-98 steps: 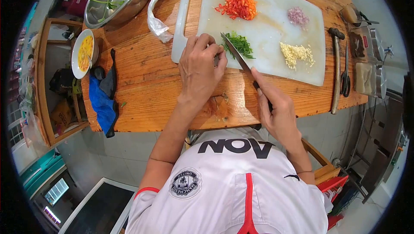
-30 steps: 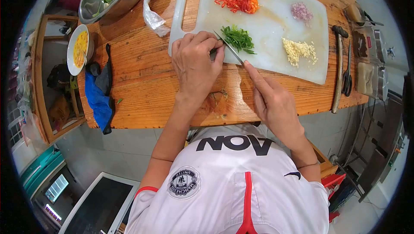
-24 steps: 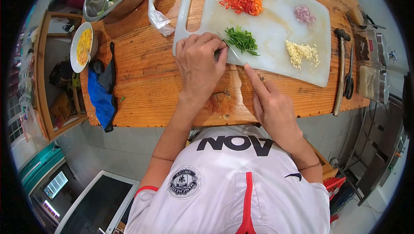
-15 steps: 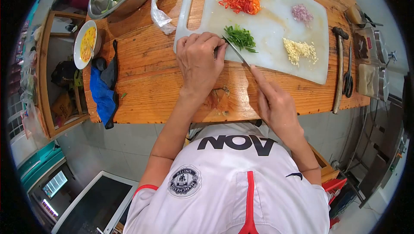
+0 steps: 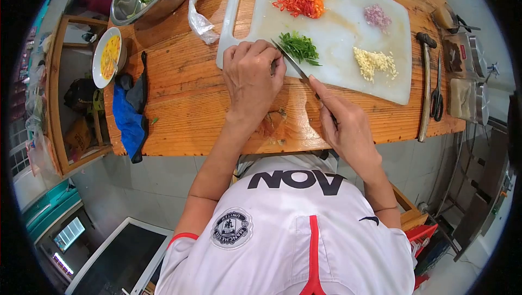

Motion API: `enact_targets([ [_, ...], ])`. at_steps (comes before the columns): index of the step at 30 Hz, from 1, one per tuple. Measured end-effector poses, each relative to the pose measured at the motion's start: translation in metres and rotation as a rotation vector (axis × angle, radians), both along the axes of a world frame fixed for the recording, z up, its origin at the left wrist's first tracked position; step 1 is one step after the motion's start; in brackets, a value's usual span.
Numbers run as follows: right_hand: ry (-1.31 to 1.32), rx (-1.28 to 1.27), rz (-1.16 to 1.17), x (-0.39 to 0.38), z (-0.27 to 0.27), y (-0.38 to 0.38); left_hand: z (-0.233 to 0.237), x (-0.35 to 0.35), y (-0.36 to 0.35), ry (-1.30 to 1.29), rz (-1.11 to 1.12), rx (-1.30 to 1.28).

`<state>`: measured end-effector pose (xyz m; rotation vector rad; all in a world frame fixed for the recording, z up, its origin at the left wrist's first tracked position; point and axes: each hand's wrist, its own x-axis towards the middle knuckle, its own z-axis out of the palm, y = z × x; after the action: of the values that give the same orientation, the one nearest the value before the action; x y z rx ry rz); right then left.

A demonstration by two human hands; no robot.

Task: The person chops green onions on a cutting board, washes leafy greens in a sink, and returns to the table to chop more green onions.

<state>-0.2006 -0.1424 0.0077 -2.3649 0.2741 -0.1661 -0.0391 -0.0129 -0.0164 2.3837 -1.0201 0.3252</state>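
My right hand [image 5: 345,126] grips a kitchen knife [image 5: 294,66], its blade slanting up and left against a pile of chopped green leaves [image 5: 300,47]. Beside the blade, my left hand [image 5: 252,72] rests with curled fingers at the near left edge of the white cutting board [image 5: 326,81]. Whatever those fingers press on is hidden beneath them. Elsewhere on the board lie sliced red chili [image 5: 302,0], minced garlic [image 5: 374,64] and a little heap of chopped purple onion [image 5: 377,18].
A steel bowl [image 5: 155,1] with green stalks stands at the back left, near a plastic bag [image 5: 199,18]. Below it are a bowl of yellow liquid [image 5: 110,58] and a blue cloth [image 5: 128,118]. A hammer [image 5: 426,88], scissors [image 5: 437,99] and jars [image 5: 462,99] line the right.
The knife blade has shifted slightly up and left toward my left fingers, and my right hand with it. My left hand has barely moved.
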Motion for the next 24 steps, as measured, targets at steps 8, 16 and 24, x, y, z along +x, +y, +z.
enact_targets([
  [8, 0.080, -0.196, -0.012, 0.014, -0.005, 0.015, 0.000, -0.001, -0.001, -0.007, -0.017, -0.024],
  [16, 0.094, 0.115, -0.011, -0.021, 0.017, -0.016, -0.009, 0.001, 0.000, 0.102, -0.008, -0.176],
  [24, -0.051, 0.000, -0.012, 0.001, 0.000, -0.006, -0.003, 0.002, 0.000, 0.021, -0.079, -0.145],
])
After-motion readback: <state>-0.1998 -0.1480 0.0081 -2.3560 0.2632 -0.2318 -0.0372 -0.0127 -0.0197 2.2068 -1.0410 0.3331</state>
